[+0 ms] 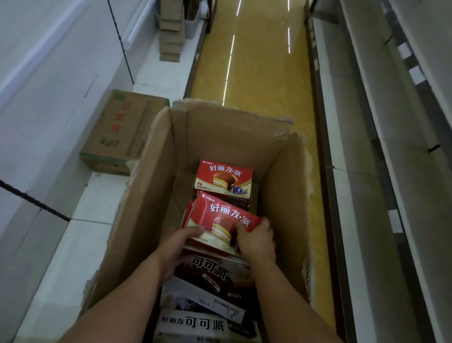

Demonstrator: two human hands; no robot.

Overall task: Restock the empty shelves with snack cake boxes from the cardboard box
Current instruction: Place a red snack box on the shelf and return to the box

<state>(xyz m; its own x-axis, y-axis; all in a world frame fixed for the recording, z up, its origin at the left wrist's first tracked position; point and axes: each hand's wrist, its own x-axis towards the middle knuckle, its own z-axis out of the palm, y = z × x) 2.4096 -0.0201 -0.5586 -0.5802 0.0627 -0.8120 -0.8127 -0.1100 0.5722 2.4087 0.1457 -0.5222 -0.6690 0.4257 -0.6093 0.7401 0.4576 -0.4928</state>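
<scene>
We reach both hands into the open cardboard box (222,148) at centre frame. Our left hand (178,246) and right hand (256,240) each close their grip on opposite edges of a red snack cake box (223,222), likely to lift it level. Another red box (223,181) lies beyond; dark boxes (208,331) fill the lower frame. The shelves (407,165) at right stand bare.

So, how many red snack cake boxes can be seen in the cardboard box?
2: one held box gripped by both hands, one far box behind it. More may be hidden underneath.
</scene>
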